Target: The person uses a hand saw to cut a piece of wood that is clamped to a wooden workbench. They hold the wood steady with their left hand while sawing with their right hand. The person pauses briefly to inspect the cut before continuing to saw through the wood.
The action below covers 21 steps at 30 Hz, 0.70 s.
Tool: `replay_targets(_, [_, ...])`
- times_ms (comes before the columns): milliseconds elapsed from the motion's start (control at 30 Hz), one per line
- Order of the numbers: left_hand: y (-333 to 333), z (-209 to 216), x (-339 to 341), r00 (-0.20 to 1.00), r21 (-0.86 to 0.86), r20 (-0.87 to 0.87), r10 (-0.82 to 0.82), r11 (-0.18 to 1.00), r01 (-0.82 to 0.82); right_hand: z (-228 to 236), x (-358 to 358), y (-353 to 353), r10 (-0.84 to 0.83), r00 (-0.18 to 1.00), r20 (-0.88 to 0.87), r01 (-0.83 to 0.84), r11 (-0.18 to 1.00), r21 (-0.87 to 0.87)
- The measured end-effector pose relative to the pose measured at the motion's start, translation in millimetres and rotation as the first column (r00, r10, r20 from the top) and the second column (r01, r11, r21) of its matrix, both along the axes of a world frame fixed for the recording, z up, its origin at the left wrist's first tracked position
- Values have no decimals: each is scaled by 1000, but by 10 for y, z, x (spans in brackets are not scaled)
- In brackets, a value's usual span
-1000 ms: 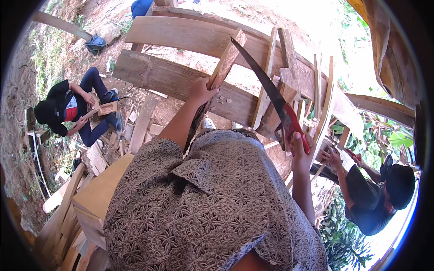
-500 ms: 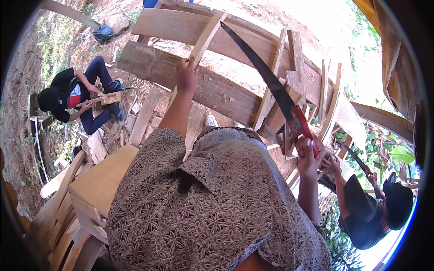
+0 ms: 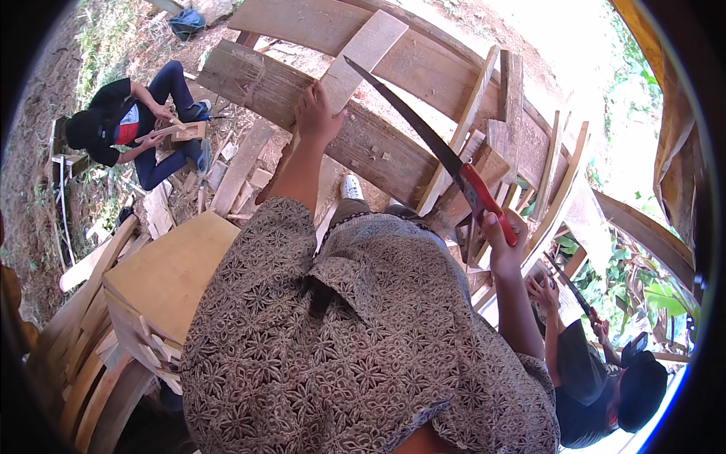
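Note:
My left hand (image 3: 316, 113) grips a pale wooden board (image 3: 363, 57) that stands slanted against a thick weathered beam (image 3: 355, 140). My right hand (image 3: 503, 242) is closed on the red handle of a long curved saw (image 3: 423, 129). The dark blade reaches up and left, its tip close to the pale board. My patterned shirt fills the lower middle of the view.
A wooden crate (image 3: 162, 276) stands at my left. A seated person in dark clothes (image 3: 128, 125) handles a piece of wood at far left. Another person (image 3: 605, 371) works at lower right with a saw. Planks and offcuts (image 3: 242, 166) lie on the ground.
My left hand has lifted the pale board higher along the beam. The saw in my right hand has swung up, so its tip now sits nearer the board.

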<state>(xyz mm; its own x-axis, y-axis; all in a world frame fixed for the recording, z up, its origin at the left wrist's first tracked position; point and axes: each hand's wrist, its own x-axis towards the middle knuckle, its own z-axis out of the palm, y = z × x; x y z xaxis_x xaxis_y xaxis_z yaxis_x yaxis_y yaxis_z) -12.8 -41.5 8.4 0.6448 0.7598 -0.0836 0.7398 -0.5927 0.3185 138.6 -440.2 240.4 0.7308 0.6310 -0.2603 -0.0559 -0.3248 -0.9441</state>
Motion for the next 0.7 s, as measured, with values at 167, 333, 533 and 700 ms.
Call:
replay_targets(167, [204,111,297,999,-28,5,50,998,-50,-38,163,-192,-66,998,-25,66,998,21])
replay_targets(333, [824,59,529,981,-172,-124,146,971,-166,-64,99,-323,-138,989,-46,139,990,18])
replay_targets(533, [663,677,770,979,-572,151,138,820,-27,-46,-29,-762,-305,940,-151,317,947,58])
replay_targets(700, [785,1620,562,764,-644,533,364,760,87,29,-50,-793,-373,894,-246,414,900,139])
